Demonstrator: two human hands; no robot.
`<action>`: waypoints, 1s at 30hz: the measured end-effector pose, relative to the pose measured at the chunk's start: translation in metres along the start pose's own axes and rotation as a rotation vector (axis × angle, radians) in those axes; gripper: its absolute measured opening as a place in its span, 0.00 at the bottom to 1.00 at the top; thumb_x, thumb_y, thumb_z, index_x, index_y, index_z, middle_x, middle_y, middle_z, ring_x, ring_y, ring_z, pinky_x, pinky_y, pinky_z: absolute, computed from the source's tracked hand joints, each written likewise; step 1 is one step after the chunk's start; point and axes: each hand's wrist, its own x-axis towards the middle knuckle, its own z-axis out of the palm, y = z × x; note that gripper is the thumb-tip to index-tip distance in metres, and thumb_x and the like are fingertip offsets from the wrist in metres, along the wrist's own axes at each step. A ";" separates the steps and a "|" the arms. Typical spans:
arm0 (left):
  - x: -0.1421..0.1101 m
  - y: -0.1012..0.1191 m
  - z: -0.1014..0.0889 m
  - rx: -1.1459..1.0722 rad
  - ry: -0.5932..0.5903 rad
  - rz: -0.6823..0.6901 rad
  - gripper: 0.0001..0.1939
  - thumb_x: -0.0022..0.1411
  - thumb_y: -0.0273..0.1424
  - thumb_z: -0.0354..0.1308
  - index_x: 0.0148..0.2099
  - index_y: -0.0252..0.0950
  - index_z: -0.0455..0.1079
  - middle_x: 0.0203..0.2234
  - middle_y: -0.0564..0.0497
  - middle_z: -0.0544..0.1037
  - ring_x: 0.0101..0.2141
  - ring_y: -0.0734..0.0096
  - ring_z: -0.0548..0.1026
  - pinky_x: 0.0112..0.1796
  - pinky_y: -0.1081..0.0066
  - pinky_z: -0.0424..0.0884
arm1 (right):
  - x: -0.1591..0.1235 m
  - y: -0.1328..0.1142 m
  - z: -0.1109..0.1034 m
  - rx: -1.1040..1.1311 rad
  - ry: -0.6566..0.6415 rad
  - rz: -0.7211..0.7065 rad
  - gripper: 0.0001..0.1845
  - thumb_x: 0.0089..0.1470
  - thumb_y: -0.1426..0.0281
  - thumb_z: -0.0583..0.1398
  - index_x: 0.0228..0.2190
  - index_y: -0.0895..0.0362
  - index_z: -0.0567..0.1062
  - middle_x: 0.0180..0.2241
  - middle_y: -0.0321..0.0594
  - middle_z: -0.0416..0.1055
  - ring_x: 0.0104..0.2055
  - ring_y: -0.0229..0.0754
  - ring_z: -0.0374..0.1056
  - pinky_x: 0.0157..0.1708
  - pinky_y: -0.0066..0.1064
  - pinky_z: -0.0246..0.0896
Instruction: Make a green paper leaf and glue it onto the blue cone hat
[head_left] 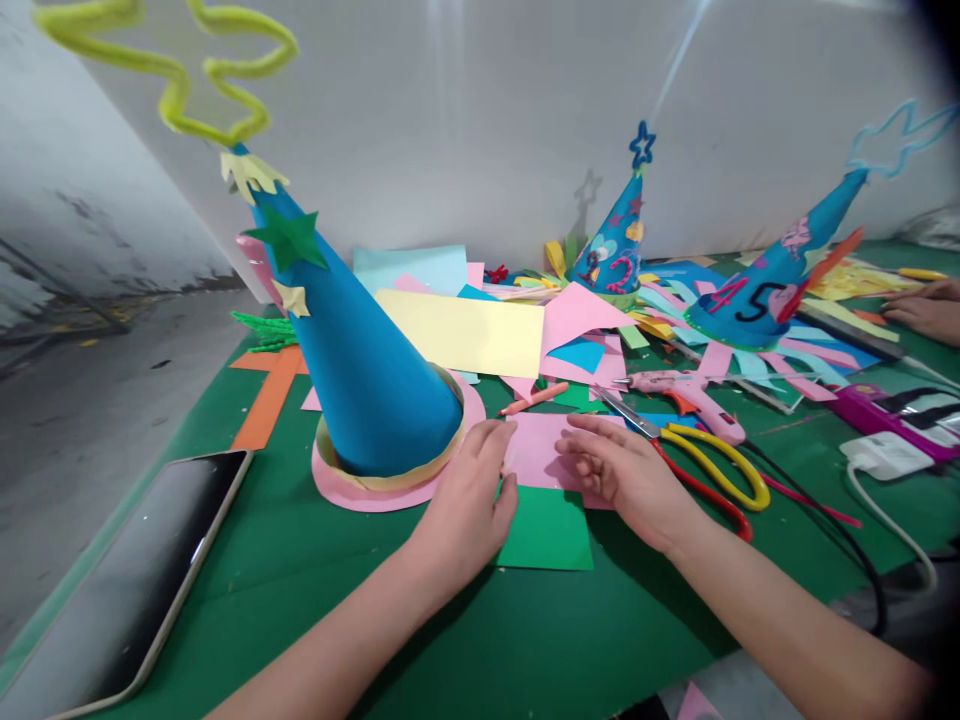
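Note:
My left hand (474, 495) hovers beside the hat's brim, fingers loosely bent, with thumb apart and nothing visible in it. Facing it, my right hand (634, 480) has its fingers spread and holds nothing. Between and below them lie a pink paper sheet (536, 445) and a green paper piece (551, 530). A tall blue paper cone hat (367, 360) stands at the left on a pink ring brim (337, 488). It carries a green star (291, 240) and a yellow pipe-cleaner shape (176, 85) on top. Scissors (694, 460) with yellow and red handles lie by my right hand.
A phone (142, 570) lies at the left table edge. Two decorated blue cone hats, one small (613, 245) and one marked 5 (787, 270), stand behind. A pink glue gun (694, 395), a purple power strip (892, 420) and paper scraps lie right. Another person's hand (930, 308) rests far right.

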 end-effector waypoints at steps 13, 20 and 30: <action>-0.080 0.000 0.038 0.387 -0.291 0.326 0.30 0.61 0.45 0.40 0.53 0.27 0.64 0.52 0.35 0.67 0.51 0.45 0.63 0.47 0.47 0.56 | -0.034 -0.001 -0.012 -1.544 -0.193 -0.505 0.14 0.42 0.62 0.62 0.31 0.55 0.68 0.33 0.40 0.66 0.36 0.48 0.62 0.34 0.39 0.56; -0.080 0.005 0.037 0.396 -0.328 0.288 0.32 0.61 0.46 0.39 0.54 0.24 0.63 0.51 0.31 0.67 0.50 0.43 0.63 0.46 0.46 0.55 | -0.032 -0.005 -0.005 -1.622 -0.209 -0.481 0.18 0.42 0.59 0.62 0.34 0.55 0.68 0.34 0.41 0.67 0.38 0.49 0.62 0.35 0.39 0.53; -0.080 0.011 0.031 0.501 -0.131 0.363 0.26 0.59 0.45 0.46 0.47 0.29 0.69 0.39 0.38 0.76 0.41 0.51 0.70 0.41 0.54 0.61 | -0.031 -0.013 -0.005 -1.201 -0.361 -0.284 0.06 0.50 0.68 0.57 0.32 0.54 0.65 0.27 0.33 0.65 0.28 0.37 0.60 0.26 0.29 0.54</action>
